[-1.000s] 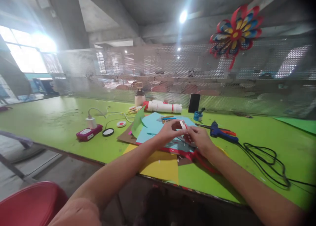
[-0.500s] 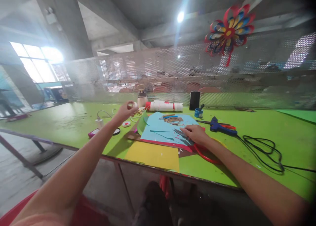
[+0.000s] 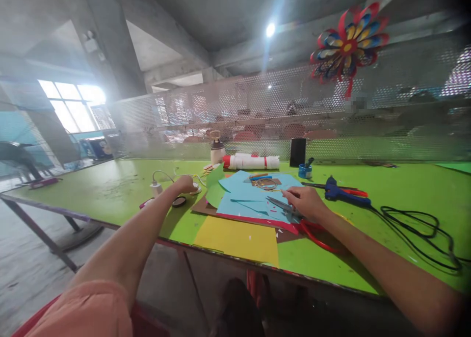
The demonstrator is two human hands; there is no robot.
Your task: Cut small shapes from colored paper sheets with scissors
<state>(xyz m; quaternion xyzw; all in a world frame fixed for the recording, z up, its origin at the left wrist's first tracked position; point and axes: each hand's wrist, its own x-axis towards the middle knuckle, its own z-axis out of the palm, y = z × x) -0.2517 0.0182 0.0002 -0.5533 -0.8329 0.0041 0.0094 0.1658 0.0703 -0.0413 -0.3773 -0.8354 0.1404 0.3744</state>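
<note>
My left hand is lowered to the table left of the papers. Its fingers curl closed at a small white roll, partly covering it. A dark ring-shaped roll lies just below that hand. Over the light blue paper, my right hand has thumb and forefinger pinched together; a thin tip shows there, too small to name. Beneath this hand lie scissors with red handles, their blades pointing left across the paper among small red scraps. Rings of thin wire or cord rest on the blue paper.
Yellow paper lies at the front edge. Right of the papers are a blue glue gun with a looped black cable, and a blue jar. Behind stand a red-and-white roll, a beige bottle, a dark phone-like slab and a mesh partition.
My left hand has come down from above the table with the small white roll. My right hand stays pinched over the blue paper, now slightly above the scissors. The view has shifted a little left.
</note>
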